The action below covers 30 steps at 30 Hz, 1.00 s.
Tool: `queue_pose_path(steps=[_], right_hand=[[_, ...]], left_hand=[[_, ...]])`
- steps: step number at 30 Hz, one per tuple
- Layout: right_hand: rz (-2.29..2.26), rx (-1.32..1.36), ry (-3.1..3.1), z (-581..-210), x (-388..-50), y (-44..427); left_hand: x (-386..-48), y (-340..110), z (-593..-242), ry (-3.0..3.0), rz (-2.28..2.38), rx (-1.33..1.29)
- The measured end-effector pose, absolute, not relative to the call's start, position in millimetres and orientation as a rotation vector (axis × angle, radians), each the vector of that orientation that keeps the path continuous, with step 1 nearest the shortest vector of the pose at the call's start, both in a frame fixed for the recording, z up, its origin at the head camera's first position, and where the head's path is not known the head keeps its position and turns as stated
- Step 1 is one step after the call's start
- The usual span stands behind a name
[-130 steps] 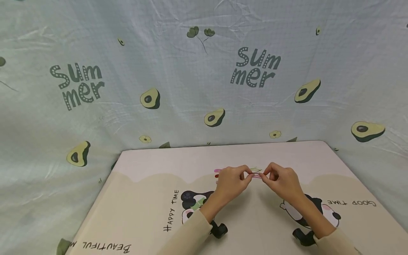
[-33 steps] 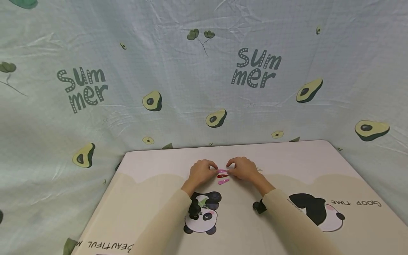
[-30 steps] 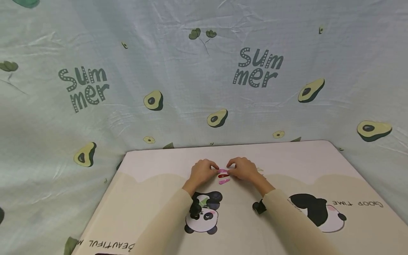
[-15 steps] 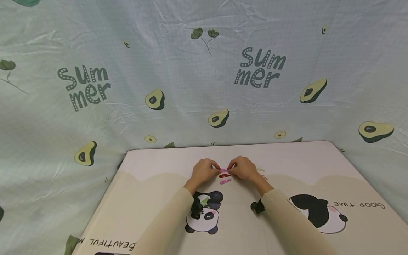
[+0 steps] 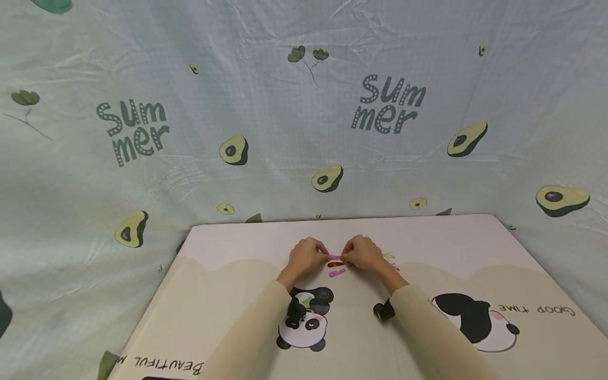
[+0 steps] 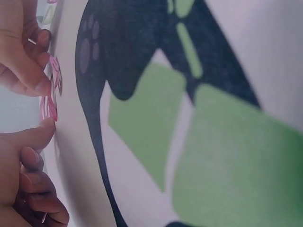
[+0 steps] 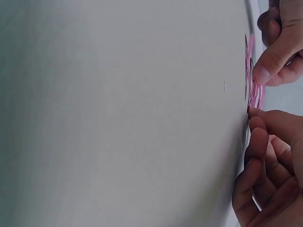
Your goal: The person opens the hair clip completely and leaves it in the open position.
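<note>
The head view looks forward and down over the desk (image 5: 228,306); closer wrist views share left hand (image 5: 305,255) and right hand (image 5: 364,253).

The table (image 5: 214,316), beige and pale pink, printed with pandas (image 5: 304,335) and lettering (image 5: 168,364), bears 1 red clip (image 5: 335,264) just beyond 1 pink clip (image 5: 337,273); farther right lie slim green (image 5: 389,256) and pinkish pieces, partly hidden.

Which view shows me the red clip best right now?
The head view: the red clip shows nearly whole there, between the farther pink clip and the nearer pink clip. Both wrist views catch the clips edge-on and overlapping, so the red one can't be told apart.
</note>
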State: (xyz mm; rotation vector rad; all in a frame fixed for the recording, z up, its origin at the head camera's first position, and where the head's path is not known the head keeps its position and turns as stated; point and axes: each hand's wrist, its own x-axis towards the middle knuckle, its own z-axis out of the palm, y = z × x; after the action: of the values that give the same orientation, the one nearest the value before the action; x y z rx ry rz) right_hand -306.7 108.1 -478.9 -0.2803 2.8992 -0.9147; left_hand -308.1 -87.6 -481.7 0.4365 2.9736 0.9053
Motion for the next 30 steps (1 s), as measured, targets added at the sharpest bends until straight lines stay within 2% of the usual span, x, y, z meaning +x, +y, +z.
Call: queue_pose_path(steps=[15,23,30], right_hand=[[-0.968,-0.348,2.962,-457.9,-291.7,113.7],[-1.196,-0.421,2.976,-438.7,-270.1,121.6],[-1.319,-0.501,2.971,-430.7,-242.6,128.9]], left_hand=[[-294.7,-85.1,-465.7,3.023,1.098,0.441],[-278.5,-87.0,-448.5,3.039,1.242,0.528],[-251.5,-86.9,-435.0,3.077,1.251,0.664]])
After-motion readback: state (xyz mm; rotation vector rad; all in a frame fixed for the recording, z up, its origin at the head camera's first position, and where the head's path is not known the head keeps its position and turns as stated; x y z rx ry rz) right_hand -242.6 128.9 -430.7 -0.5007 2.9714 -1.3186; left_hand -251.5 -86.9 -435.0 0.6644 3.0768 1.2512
